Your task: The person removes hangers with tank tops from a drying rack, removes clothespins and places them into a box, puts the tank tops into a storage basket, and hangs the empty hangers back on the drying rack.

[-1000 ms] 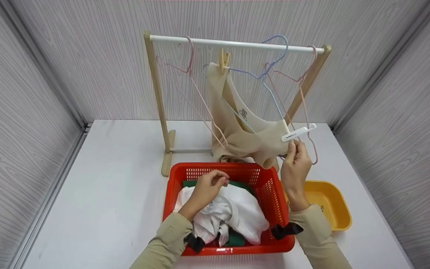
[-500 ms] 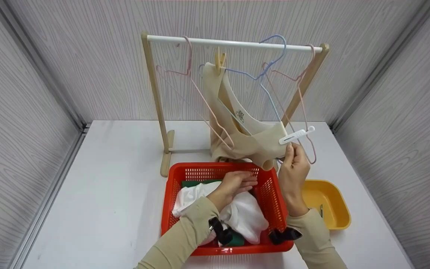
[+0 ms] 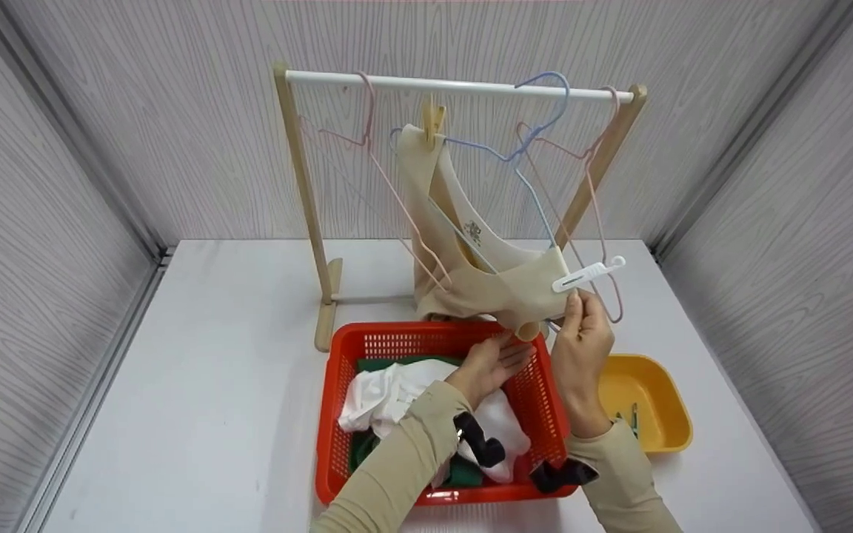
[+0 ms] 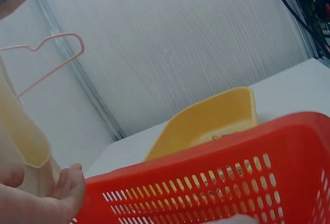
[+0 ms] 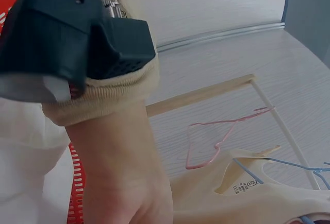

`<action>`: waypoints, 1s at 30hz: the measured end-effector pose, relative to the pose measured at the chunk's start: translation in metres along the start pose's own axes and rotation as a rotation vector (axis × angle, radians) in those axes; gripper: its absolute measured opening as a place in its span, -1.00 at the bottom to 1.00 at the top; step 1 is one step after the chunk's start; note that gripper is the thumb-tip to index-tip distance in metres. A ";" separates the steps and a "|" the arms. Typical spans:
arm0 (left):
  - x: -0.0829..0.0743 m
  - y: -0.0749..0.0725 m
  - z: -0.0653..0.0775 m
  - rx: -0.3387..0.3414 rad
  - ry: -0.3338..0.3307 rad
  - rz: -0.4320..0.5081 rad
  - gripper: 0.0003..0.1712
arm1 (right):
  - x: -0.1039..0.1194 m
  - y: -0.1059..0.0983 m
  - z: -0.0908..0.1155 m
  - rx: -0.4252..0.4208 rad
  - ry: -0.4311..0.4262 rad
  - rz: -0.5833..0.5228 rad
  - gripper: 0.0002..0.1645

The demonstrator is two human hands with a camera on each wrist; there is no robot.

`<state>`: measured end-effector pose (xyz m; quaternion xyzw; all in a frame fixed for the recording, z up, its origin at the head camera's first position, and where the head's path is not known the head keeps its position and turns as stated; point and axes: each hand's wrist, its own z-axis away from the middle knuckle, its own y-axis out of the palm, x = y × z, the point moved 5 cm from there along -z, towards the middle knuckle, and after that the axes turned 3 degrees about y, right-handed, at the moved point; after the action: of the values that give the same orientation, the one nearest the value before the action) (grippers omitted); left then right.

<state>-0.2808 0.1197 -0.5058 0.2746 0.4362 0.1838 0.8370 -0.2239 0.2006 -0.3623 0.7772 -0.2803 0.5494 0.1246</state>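
Note:
A beige sleeveless top (image 3: 463,285) hangs from a blue hanger (image 3: 504,154) on the rack. A yellowish clothespin (image 3: 432,124) grips its left shoulder on the hanger, and a white clothespin (image 3: 588,275) sits on the lowered right shoulder. Just under that white clothespin, my right hand (image 3: 583,348) pinches the fabric between thumb and fingers. My left hand (image 3: 489,368) is palm up over the basket, its fingers extended below the top's armhole edge. In the left wrist view, the left fingers (image 4: 72,185) overlap the beige fabric (image 4: 31,141).
A red basket (image 3: 326,414) in front of the rack holds white cloth (image 3: 375,400) and green cloth (image 3: 463,472). To its right stands a yellow bin (image 3: 663,414) with small items inside. Pink hangers (image 3: 367,133) hang at both sides on the white rod (image 3: 456,85).
My left hand has moved right across the basket from over the white cloth to beneath the top, its fingers straightening. My right hand keeps its pinch, dipping slightly.

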 end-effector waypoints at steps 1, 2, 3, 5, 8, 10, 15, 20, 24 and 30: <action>-0.001 0.000 -0.001 0.002 0.003 0.018 -0.55 | 0.000 0.000 0.001 0.000 0.007 -0.004 -0.69; -0.002 0.000 -0.002 -0.002 0.006 0.031 -0.55 | -0.001 0.000 0.001 0.002 0.013 -0.007 -0.69; -0.003 0.000 -0.003 -0.004 0.009 0.044 -0.54 | -0.001 0.000 0.002 0.004 0.018 -0.012 -0.70; -0.005 -0.002 -0.004 -0.023 0.017 0.056 -0.54 | -0.001 0.000 0.002 0.009 0.024 -0.020 -0.70; -0.010 -0.007 -0.004 -0.072 0.033 0.068 -0.58 | -0.002 0.000 0.002 0.011 0.024 -0.028 -0.69; -0.013 -0.011 -0.004 -0.106 0.051 0.063 -0.61 | -0.003 -0.001 0.002 0.006 0.021 -0.029 -0.69; -0.022 -0.021 -0.001 -0.171 0.121 0.023 -0.69 | -0.008 -0.007 0.001 -0.033 0.006 -0.010 -0.71; -0.032 -0.026 0.004 -0.173 0.201 0.011 -0.66 | -0.014 -0.012 0.000 -0.059 -0.005 0.013 -0.70; -0.041 -0.029 0.010 -0.188 0.240 0.010 -0.58 | -0.020 -0.016 -0.002 -0.076 0.005 0.028 -0.67; -0.055 -0.029 0.022 -0.202 0.337 -0.018 -0.56 | -0.024 -0.023 -0.008 -0.117 0.004 0.032 -0.65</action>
<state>-0.2908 0.0599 -0.4789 0.1503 0.5521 0.2625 0.7770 -0.2224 0.2301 -0.3789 0.7629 -0.3242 0.5355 0.1615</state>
